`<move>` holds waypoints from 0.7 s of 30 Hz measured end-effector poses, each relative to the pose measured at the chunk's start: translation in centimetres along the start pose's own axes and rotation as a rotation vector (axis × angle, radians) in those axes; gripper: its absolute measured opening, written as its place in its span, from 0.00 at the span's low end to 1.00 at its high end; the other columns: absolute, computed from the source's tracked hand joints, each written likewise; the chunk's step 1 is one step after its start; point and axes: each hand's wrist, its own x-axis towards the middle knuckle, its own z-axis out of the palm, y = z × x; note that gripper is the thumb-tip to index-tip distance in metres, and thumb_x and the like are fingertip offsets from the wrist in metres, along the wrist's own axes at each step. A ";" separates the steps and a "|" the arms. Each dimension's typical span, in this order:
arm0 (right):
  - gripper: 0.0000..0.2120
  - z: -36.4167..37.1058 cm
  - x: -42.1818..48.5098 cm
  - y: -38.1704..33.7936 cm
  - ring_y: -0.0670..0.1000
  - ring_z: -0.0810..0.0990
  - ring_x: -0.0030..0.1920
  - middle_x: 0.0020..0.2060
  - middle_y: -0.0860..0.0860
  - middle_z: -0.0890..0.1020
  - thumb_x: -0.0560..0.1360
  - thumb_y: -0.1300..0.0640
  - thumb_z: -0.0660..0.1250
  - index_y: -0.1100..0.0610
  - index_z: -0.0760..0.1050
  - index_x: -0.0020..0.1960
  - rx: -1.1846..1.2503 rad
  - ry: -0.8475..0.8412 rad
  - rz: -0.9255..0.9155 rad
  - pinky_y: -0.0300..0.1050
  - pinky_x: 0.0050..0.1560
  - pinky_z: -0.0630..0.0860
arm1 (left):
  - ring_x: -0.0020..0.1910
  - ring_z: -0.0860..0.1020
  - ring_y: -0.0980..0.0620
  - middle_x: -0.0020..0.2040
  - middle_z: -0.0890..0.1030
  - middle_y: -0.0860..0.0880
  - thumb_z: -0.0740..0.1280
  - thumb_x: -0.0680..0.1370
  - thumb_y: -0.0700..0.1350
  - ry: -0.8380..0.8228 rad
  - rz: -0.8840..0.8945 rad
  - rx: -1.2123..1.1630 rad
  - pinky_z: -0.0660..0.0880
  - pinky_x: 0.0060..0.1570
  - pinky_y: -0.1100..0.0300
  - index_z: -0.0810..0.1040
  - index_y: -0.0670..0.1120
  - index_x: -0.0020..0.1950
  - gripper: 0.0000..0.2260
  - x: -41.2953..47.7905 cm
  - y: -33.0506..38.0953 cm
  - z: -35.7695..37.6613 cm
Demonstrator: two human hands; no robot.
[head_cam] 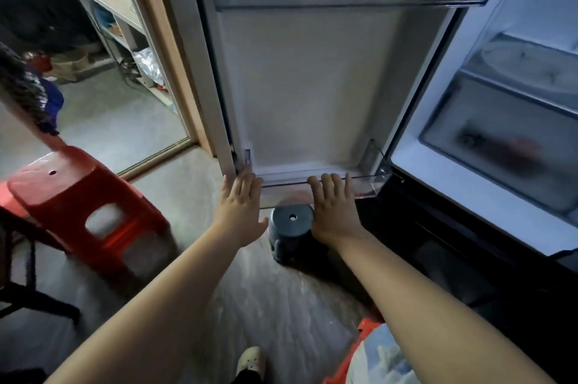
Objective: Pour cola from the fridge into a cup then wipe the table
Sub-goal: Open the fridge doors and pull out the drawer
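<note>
Two hands, mine, both empty.

Left hand (242, 205): fingers (247, 180) straight and close together, laid flat against the left end of the clear plastic lower door bin (369, 186).

Right hand (333, 208): fingers (327, 185) straight, slightly spread, resting on the bin's front rim near its middle.

Bin: long axis runs left to right under both palms; no bottle shows in it.

White inner panel of the open fridge door (306, 86): bare above the bin.

Cola: not in view.

Lit fridge compartment (516, 17): up and to the right of both hands, right hand nearer. A blurred reddish shape lies in its frosted lower drawer (500, 146); I cannot identify it.

Judgement: the search turns rightward.

Cup, worktop: not in view.
</note>
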 end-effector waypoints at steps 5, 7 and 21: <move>0.27 1.4 1.2 -1.4 0.61 0.66 0.61 0.55 0.57 0.70 0.64 0.53 0.61 0.58 0.62 0.62 0.086 0.128 0.123 0.65 0.73 0.46 | 0.71 0.58 0.40 0.67 0.69 0.37 0.75 0.65 0.51 0.112 0.166 -0.104 0.57 0.71 0.41 0.64 0.40 0.67 0.37 1.5 -2.8 2.6; 0.27 1.7 0.7 -1.3 0.61 0.67 0.59 0.55 0.58 0.70 0.62 0.55 0.59 0.59 0.63 0.61 0.085 0.144 0.121 0.65 0.73 0.48 | 0.67 0.63 0.39 0.63 0.72 0.37 0.78 0.60 0.48 0.149 0.171 -0.139 0.65 0.65 0.38 0.65 0.39 0.64 0.38 1.3 -2.4 3.5; 0.30 0.1 -0.4 2.3 0.58 0.65 0.68 0.66 0.61 0.72 0.66 0.62 0.66 0.63 0.68 0.68 0.285 0.253 -0.024 0.57 0.73 0.57 | 0.76 0.40 0.45 0.78 0.43 0.44 0.51 0.81 0.54 -0.036 0.449 0.034 0.39 0.73 0.45 0.39 0.43 0.77 0.32 3.2 2.2 0.0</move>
